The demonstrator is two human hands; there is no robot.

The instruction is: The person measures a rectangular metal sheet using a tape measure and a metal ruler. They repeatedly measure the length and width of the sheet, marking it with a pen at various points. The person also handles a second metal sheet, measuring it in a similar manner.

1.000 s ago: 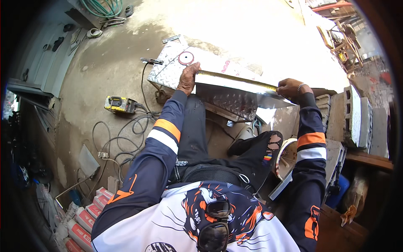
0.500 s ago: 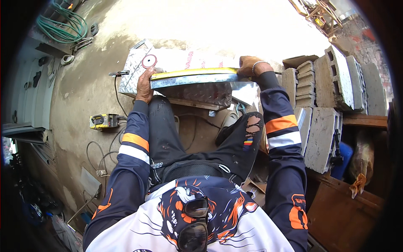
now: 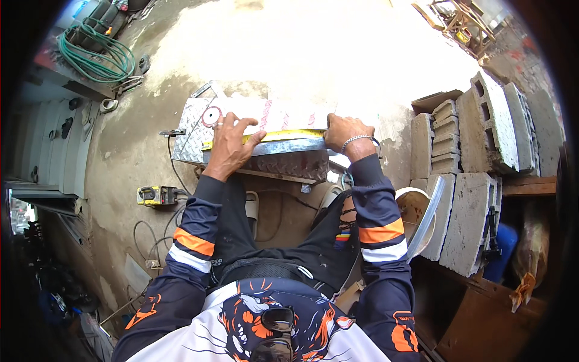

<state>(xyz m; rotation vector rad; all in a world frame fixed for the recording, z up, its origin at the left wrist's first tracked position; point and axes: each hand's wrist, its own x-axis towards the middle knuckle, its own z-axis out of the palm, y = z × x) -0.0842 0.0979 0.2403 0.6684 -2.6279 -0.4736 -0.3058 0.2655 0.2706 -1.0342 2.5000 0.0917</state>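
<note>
A yellow tape measure [image 3: 289, 135] has its blade stretched along a shiny metal strip [image 3: 289, 146] at the near edge of a diamond-plate metal box [image 3: 192, 129]. My left hand [image 3: 231, 143] rests over the left part of the blade, its thumb and fingers spread. Closed round the right end of the tape measure is my right hand [image 3: 345, 134], with a chain bracelet at the wrist. Whatever lies inside its fist is hidden. A round disc with a red rim [image 3: 211, 116] lies on the box beside my left fingers.
A clamp with a cable [image 3: 175, 133] grips the box's left edge. Left of my legs, a yellow-and-black machine [image 3: 155, 195] sits on the floor among cables. Concrete blocks [image 3: 485, 127] and a round bucket [image 3: 416, 208] stand at right. A green hose [image 3: 90, 54] lies coiled far left.
My left hand has let go of the strip's left end and spread out farther right along the blade. The right hand has shifted left and nearer to me, still closed.
</note>
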